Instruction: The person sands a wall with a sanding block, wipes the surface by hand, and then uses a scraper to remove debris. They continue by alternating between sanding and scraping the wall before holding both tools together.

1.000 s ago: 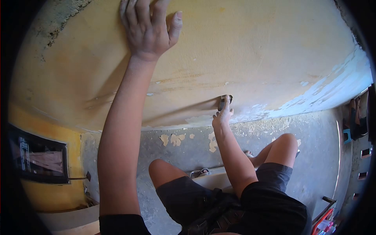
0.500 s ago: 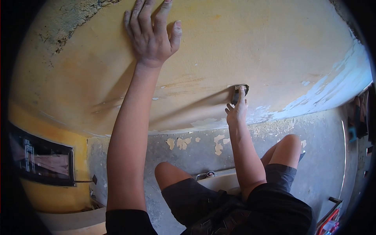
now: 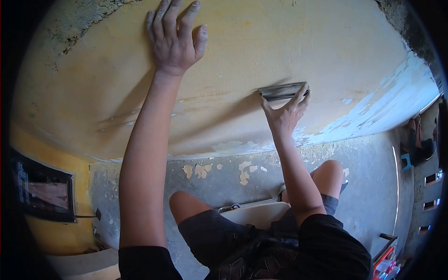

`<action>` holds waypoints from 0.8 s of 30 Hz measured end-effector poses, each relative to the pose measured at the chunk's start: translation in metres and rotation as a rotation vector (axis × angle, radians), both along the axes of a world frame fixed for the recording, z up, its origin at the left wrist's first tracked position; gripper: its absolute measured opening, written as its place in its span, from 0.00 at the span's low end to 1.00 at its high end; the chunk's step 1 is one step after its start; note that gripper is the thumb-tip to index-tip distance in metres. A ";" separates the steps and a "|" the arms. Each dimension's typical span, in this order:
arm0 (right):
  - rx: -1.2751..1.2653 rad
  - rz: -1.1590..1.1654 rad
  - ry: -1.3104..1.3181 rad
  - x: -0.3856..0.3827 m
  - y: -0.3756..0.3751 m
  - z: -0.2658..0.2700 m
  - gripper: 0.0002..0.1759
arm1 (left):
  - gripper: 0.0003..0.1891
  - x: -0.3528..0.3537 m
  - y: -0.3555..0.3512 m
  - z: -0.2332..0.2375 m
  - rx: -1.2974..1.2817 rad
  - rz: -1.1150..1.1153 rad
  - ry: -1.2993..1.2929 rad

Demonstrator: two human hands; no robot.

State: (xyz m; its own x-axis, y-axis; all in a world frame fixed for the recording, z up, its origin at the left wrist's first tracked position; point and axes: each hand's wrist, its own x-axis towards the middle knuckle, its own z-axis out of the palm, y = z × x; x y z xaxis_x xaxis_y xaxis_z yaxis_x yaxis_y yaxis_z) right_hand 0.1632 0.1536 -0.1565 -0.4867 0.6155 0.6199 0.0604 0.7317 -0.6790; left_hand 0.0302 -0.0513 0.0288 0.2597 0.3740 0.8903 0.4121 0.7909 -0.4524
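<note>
My left hand (image 3: pixel 171 42) rests flat against the yellowish wall (image 3: pixel 242 51), fingers spread and dusty, holding nothing. Lower and to the right, my right hand (image 3: pixel 285 114) grips a dark, narrow sanding block (image 3: pixel 283 91) by its two ends, thumb on the left and fingers on the right. The block lies against the wall surface; its underside is hidden. Pale bare patches (image 3: pixel 378 109) show on the wall to the right of it.
Paint flakes (image 3: pixel 200 171) lie on the grey floor (image 3: pixel 224 186) below the wall. A pale seat (image 3: pixel 254 215) is between my legs. A dark-framed window (image 3: pixel 44 189) is at left, a red-framed object (image 3: pixel 385 261) at lower right. Another person (image 3: pixel 420 142) sits at far right.
The sanding block has turned from nearly upright to nearly level, and my right hand now spans its ends. My left hand stays on the wall. The view has shifted slightly.
</note>
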 end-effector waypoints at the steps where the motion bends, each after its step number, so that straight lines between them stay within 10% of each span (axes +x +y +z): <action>1: 0.241 0.000 -0.116 0.003 0.001 -0.005 0.73 | 0.22 0.000 -0.001 0.001 0.011 0.012 0.006; 15: 1.315 0.433 -0.094 -0.010 0.110 0.081 0.65 | 0.24 0.012 -0.008 0.003 -0.014 0.037 -0.140; 19: 1.049 0.269 0.173 -0.018 0.119 0.166 0.66 | 0.22 0.005 -0.007 -0.002 0.000 -0.001 -0.112; 24: 1.441 0.379 0.011 -0.020 0.118 0.169 0.64 | 0.21 0.003 -0.003 -0.002 0.029 -0.020 -0.092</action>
